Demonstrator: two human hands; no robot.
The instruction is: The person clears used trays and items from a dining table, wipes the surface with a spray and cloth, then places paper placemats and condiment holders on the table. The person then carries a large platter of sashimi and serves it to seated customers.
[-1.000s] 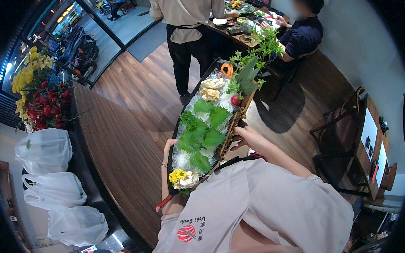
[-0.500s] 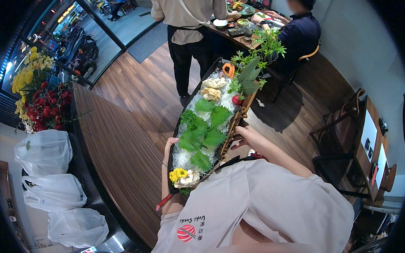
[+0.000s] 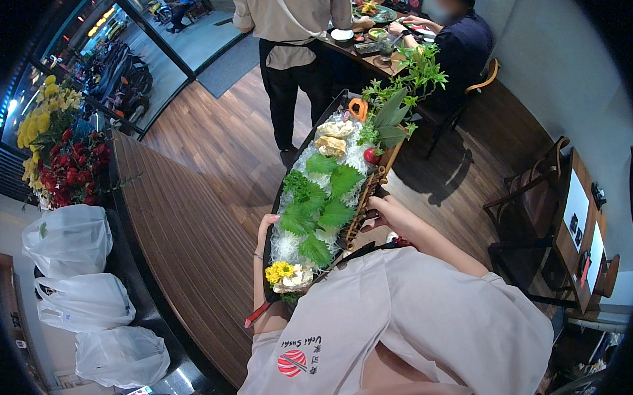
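I carry a long boat-shaped wooden platter (image 3: 380, 175) in front of my chest. It holds green leaves, white shredded garnish, pale pieces of food, a yellow flower at the near end and leafy sprigs at the far end. My left hand (image 3: 267, 224) grips the platter's left rim. On the opposite rim my right hand (image 3: 374, 212) holds the wooden edge.
A curved dark wooden counter (image 3: 184, 245) runs on my left, with white plastic bags (image 3: 67, 240) and red and yellow flowers (image 3: 64, 159) beyond it. Ahead, a standing person in an apron (image 3: 291, 29) faces a set table where a seated person (image 3: 458, 46) sits. Chairs and a table (image 3: 579, 228) stand right.
The platter and I have moved slightly forward over the wooden floor toward the table; both hands keep the same grip on its rims.
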